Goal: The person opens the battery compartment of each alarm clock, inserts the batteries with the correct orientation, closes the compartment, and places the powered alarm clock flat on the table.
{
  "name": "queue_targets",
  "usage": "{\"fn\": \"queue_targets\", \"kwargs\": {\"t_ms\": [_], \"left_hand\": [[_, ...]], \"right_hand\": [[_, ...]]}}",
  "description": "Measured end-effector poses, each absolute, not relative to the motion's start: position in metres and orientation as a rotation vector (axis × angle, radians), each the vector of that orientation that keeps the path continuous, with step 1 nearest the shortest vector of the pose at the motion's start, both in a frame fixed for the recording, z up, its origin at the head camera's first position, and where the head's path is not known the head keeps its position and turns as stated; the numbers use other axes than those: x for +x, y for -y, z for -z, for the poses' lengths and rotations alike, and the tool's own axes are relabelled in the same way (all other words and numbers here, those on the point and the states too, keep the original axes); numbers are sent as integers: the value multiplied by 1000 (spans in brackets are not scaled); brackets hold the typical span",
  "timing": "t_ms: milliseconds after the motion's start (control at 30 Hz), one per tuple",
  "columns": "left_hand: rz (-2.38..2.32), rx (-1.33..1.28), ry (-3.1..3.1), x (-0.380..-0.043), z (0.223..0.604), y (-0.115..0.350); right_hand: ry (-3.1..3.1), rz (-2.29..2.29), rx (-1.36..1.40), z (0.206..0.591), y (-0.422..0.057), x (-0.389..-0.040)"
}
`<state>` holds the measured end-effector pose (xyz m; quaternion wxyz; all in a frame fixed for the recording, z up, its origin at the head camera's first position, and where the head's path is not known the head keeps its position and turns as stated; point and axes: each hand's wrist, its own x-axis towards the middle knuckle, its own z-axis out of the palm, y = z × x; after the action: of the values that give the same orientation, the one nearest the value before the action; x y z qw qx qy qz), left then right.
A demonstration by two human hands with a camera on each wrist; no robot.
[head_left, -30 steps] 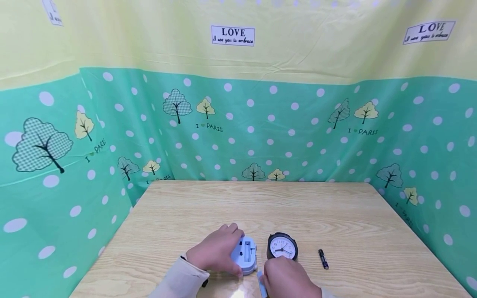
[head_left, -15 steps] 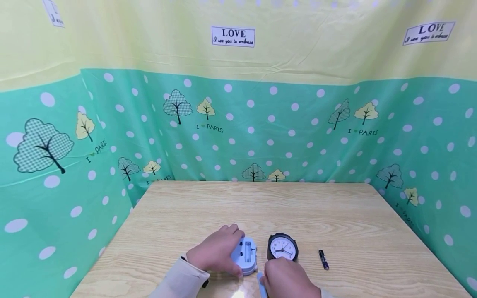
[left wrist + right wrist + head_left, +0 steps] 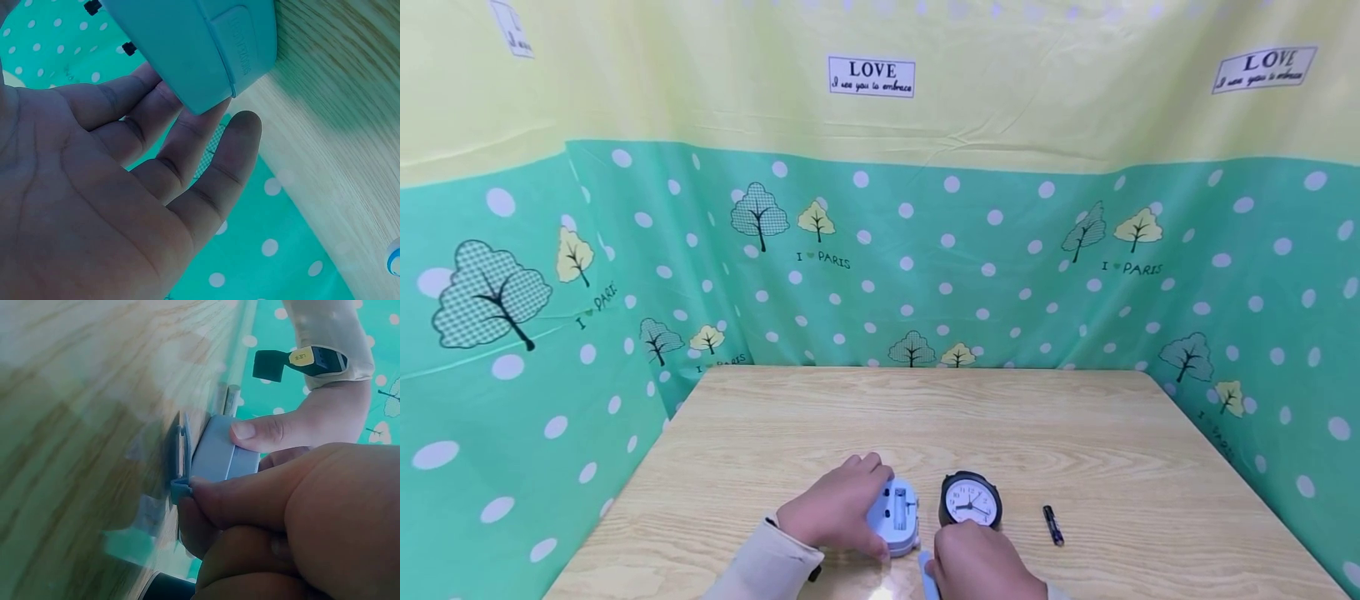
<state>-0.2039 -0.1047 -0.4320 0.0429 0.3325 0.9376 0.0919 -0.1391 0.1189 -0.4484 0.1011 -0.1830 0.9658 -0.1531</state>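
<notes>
A light blue clock (image 3: pixel 895 540) lies back up on the table, its open battery compartment (image 3: pixel 900 510) facing upward. My left hand (image 3: pixel 835 510) grips it, thumb along the near side and fingers around the far side. Between thumb and fingertips, my right hand (image 3: pixel 981 562) pinches a thin light blue battery cover (image 3: pixel 928 575). In the right wrist view the cover (image 3: pixel 180 456) stands on edge just beside the clock (image 3: pixel 215 447). Whether a battery sits inside the compartment is too small to tell.
A black alarm clock (image 3: pixel 970 498) with a white dial stands just beyond my right hand, partly hidden by it. Farther right, a dark battery (image 3: pixel 1053 525) lies on the wooden table (image 3: pixel 925 417). A patterned green and yellow cloth (image 3: pixel 910 275) hangs around the table.
The view has tilted very slightly, shifting everything a little downward. Both hands, the clock and the cover hold practically the same positions.
</notes>
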Motion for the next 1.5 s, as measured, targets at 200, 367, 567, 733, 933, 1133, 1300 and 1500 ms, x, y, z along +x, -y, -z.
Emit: {"fn": "queue_targets", "kwargs": {"t_ms": [200,367,567,733,933,1133,1300,1500], "left_hand": [[-266,993,-2867,-204,434,104],[-262,991,-2872,-204,435,104],[-265,998,-2871,-204,433,104],[-275,1012,-2869,-203,431,104],[-276,981,-2863,-203,430,104],[-276,961,-2859,-203,432,103],[-273,960,-2862,-204,432,104],[-266,972,-2863,-204,432,103]], "right_hand": [[-2847,450,-542,449,-120,-139],[-2859,456,-564,451,-121,-139],[-2862,462,-578,450,-121,-139],[-2857,453,-556,450,-120,-140],[-2865,465,-553,450,-120,-139],[-2863,472,-542,448,-120,-139],[-2866,471,-542,447,-120,-140],[-2856,486,-522,448,-121,-141]]}}
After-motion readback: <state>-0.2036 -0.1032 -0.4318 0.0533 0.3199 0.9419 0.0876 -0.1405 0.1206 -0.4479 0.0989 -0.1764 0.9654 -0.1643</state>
